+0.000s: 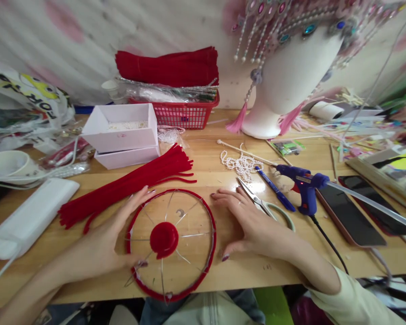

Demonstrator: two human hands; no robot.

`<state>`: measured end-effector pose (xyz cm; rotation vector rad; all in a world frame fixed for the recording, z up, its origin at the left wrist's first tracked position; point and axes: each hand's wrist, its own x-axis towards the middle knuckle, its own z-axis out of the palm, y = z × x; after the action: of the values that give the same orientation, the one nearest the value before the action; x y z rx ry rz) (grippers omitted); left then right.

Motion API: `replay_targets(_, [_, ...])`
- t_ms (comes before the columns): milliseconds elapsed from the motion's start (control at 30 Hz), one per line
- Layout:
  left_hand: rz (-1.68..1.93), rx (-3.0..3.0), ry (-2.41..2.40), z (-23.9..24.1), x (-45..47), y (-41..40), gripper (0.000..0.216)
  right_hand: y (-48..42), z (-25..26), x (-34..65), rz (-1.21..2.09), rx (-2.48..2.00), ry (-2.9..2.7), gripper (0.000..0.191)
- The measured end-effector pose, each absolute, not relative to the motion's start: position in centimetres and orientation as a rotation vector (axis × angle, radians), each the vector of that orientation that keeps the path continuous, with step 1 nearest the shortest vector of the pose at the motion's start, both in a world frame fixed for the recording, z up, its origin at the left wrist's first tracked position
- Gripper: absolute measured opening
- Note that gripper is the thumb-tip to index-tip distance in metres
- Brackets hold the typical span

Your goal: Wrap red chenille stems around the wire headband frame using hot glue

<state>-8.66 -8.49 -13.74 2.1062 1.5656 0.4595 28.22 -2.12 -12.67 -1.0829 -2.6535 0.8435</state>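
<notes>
The left hand (104, 243), fingers wide at the rim, seems to be positioning the red spoked ring (164, 238); the right hand (250, 221), spread and empty alongside, likely must steady it.

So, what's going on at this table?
A person has a wire-spoked red ring lying on the table, with a fuzzy red disc at its centre. The left hand is spread at the ring's left edge, thumb over the rim. The right hand is open beside the other edge, holding nothing, close to the scissors. A bundle of red strips lies behind the left hand, and a blue glue gun rests off to the right.
</notes>
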Motion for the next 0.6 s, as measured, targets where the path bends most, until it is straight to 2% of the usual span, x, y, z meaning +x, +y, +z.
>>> replay_targets(100, [0.402,2.064,1.578,-13.8,-8.0,-8.0,0.068,-2.7,-12.9,28.0,0.781,-1.111,-2.583,0.121])
replay_targets(167, [0.368,2.108,1.540,-13.6,-6.6,-6.7,0.057,-2.8,-13.0,27.5,0.754,-1.068,-2.608,0.129])
replay_targets(233, [0.363,2.118,1.504,-13.0,-4.9,-4.9,0.056,-2.8,-13.1,27.1,0.755,-1.003,-2.656,0.118])
replay_targets(367, [0.423,2.097,1.455,-11.8,-4.1,-2.6,0.059,-3.4,-13.2,28.2,0.724,-1.023,-2.592,0.080])
replay_targets(433, [0.372,2.109,1.337,-11.8,-5.2,-3.0,0.063,-4.0,-13.4,29.3,0.679,-1.093,-2.536,0.081])
replay_targets(467, [0.307,2.133,1.260,-12.0,-5.8,-3.4,0.070,-4.3,-13.6,29.9,0.649,-1.114,-2.526,0.088])
replay_targets(600, [0.252,2.123,1.253,-13.1,-6.2,-5.2,0.145,-4.7,-14.4,30.6,0.487,-1.035,-2.569,0.131])
